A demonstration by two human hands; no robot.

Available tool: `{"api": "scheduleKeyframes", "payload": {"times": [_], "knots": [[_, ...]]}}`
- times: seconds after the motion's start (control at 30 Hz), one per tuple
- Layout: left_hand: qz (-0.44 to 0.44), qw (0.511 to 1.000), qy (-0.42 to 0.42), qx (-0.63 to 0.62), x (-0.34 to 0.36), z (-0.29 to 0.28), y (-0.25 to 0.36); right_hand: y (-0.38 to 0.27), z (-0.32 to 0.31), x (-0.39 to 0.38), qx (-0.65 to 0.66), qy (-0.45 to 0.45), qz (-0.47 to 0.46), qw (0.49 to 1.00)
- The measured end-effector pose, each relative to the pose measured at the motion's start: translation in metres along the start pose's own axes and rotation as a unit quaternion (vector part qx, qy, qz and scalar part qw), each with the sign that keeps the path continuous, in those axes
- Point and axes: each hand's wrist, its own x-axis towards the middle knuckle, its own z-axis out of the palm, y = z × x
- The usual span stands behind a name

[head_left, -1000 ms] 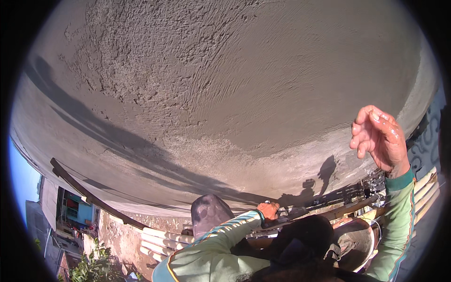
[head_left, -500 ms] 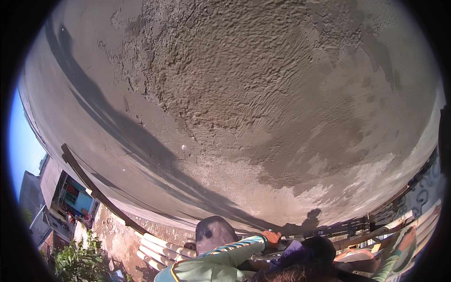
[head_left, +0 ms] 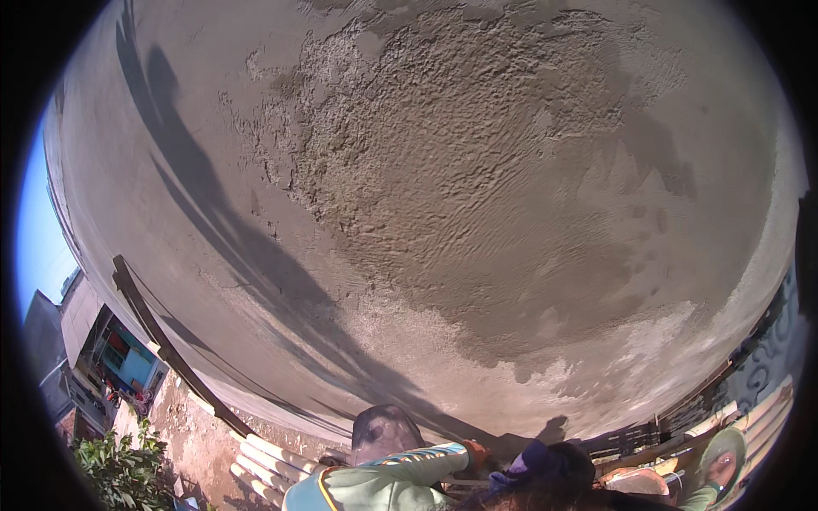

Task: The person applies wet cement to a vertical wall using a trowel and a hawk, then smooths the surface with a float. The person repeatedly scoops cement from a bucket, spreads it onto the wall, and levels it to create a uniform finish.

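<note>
Head view: I see a grey plastered wall [head_left: 477,213] filling most of my picture, bowed by the fisheye lens. Its middle is rough and ridged; a smoother, darker patch spreads below and to the right, with a ragged lower edge against paler plaster. A long shadow [head_left: 217,226] slants down its left part.

The two hands are well apart, both low in my view and below the dark patch. The left hand [head_left: 475,454], at the end of a light green sleeve [head_left: 388,479], is down at the wall's foot; its fingers are too small and hidden for me to tell whether they grip anything. The right hand [head_left: 722,470] is at lower right, against a pale green oval object [head_left: 728,444]; I cannot tell whether its fingers are closed on it.

A reddish container [head_left: 637,482] sits just left of that hand, near bamboo poles [head_left: 764,423]. Beside the left sleeve I have a dark grey rounded shape [head_left: 383,433], and more to the left, a dark wooden beam [head_left: 175,362] and a leafy plant [head_left: 123,468].
</note>
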Motion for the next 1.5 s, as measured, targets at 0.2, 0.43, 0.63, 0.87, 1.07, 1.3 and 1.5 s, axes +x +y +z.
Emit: {"api": "scheduleKeyframes", "payload": {"times": [0.2, 0.43, 0.63, 0.87, 1.07, 1.3, 1.5], "knots": [[-0.010, 0.999, 0.035, -0.012, -0.037, -0.009, 0.005, -0.167, 0.389, -0.209, 0.092, -0.435, 0.055, 0.894], [0.004, 0.993, 0.104, -0.048, -0.046, -0.036, 0.034, -0.392, 0.639, -0.524, 0.124, -0.756, -0.423, 0.483], [-0.098, 0.974, 0.099, -0.178, -0.049, -0.020, -0.018, -0.234, 0.615, -0.530, -0.020, -0.602, -0.491, 0.629], [-0.028, 0.964, 0.103, -0.243, -0.079, -0.050, -0.001, 0.029, 0.363, -0.357, -0.656, -0.414, -0.356, 0.522], [-0.091, 0.927, 0.173, -0.320, -0.075, 0.003, -0.073, -0.006, 0.331, -0.365, -0.664, -0.172, -0.346, 0.640], [0.032, 0.764, -0.039, -0.643, -0.045, 0.020, -0.069, -0.002, 0.185, -0.419, -0.876, -0.032, 0.007, 0.480], [0.291, 0.756, -0.036, -0.585, -0.036, 0.028, -0.028, 0.066, 0.119, -0.439, -0.920, -0.177, 0.081, 0.340]]}}
